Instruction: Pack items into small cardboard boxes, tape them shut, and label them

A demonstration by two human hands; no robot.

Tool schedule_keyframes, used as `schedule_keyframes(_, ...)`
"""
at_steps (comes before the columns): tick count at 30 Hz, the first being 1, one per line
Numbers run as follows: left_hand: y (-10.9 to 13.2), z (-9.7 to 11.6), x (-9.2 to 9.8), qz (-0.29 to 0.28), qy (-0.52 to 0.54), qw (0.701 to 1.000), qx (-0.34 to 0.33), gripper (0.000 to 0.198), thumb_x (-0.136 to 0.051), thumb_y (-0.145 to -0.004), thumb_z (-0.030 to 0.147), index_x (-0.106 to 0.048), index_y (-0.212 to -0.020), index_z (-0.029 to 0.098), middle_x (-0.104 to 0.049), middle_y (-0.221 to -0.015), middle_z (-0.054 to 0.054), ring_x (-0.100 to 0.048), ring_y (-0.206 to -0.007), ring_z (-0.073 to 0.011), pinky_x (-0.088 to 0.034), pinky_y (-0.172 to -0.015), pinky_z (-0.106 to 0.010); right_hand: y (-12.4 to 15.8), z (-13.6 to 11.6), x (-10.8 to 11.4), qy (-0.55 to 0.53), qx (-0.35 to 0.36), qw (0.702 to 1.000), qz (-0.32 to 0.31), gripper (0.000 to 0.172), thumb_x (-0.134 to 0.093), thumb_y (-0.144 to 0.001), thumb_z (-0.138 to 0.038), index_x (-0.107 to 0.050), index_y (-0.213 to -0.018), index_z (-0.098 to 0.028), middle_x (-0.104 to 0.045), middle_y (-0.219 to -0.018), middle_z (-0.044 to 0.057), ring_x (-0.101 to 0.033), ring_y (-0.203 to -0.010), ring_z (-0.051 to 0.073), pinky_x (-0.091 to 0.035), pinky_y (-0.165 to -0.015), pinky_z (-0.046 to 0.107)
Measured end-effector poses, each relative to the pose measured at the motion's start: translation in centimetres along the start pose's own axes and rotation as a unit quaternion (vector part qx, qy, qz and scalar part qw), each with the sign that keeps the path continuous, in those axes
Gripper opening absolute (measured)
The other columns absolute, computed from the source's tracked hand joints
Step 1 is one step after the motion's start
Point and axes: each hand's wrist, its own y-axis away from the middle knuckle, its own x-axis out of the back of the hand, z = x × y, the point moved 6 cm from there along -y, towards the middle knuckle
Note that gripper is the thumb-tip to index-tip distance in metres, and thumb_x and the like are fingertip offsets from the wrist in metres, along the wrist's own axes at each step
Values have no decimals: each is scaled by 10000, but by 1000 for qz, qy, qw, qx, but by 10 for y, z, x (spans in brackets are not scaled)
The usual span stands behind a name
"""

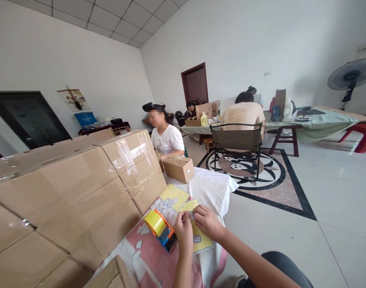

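My left hand is closed in a pinch above the yellow sheets, its fingertips close to those of my right hand. The right fingers are also pinched together; whatever lies between the fingertips is too small to make out. Beneath them, a yellow sheet with a small white label lies on the table, and another yellow sheet lies farther off. Just left of my left hand stands a blue and orange tape dispenser with a yellowish roll. Scattered white paper pieces lie behind it.
Stacked taped cartons form a wall on the left. A smaller carton stands at the table's far end, beside a person in white. Another person sits on a chair beyond. The white tablecloth hangs over the right edge.
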Motion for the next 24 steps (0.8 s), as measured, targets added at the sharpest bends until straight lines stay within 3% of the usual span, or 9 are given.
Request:
schedule_keyframes(6,-2,10,6,37,12,999,-11,531,-543,-817,728,-642,-755,210,-698,-734,-85,-656,-705,-252,-548,-664,-384,-1,-6,8,-21,5,1000,16,242,-470,-875,-3,-567,-820,-217,-681,-968,77,-589,-900,223,-508,-758,350)
schedule_keyframes(11,3,31,8,64,14,996,-59,555,-517,-823,775,-601,-771,228,-643,-798,-84,-628,-756,-245,-541,-695,-382,0,8,-4,11,-64,998,0,240,-505,-884,-5,-638,-856,-204,-701,-1030,89,-591,-974,251,-507,-801,384)
schedule_keyframes(14,8,40,7,63,21,995,-72,578,-501,-823,796,-602,-784,228,-628,-878,-102,-619,-812,-245,-536,-708,-374,-1,16,-12,46,-130,989,-62,232,-555,-868,-28,-705,-825,-200,-723,-1119,93,-576,-1105,304,-486,-868,433)
schedule_keyframes(17,10,47,9,56,32,996,-68,607,-494,-809,823,-608,-778,229,-619,-886,-105,-612,-828,-245,-527,-703,-368,-2,14,-14,40,-164,970,-174,140,-679,-778,-120,-761,-840,-214,-729,-1142,98,-570,-1135,348,-458,-906,483)
schedule_keyframes(20,15,53,19,49,46,996,-56,610,-536,-776,836,-611,-752,231,-627,-866,-97,-613,-836,-242,-530,-733,-366,-9,0,-1,43,-173,956,-231,172,-730,-727,-230,-786,-888,-202,-713,-1165,144,-581,-1109,386,-439,-922,539)
schedule_keyframes(24,36,52,43,39,78,996,2,599,-553,-796,802,-675,-858,219,-703,-870,-115,-692,-855,-267,-576,-730,-379,-37,-35,34,-52,-156,974,-156,362,-580,-850,-160,-756,-1159,-226,-698,-1216,144,-636,-1074,323,-473,-929,498)
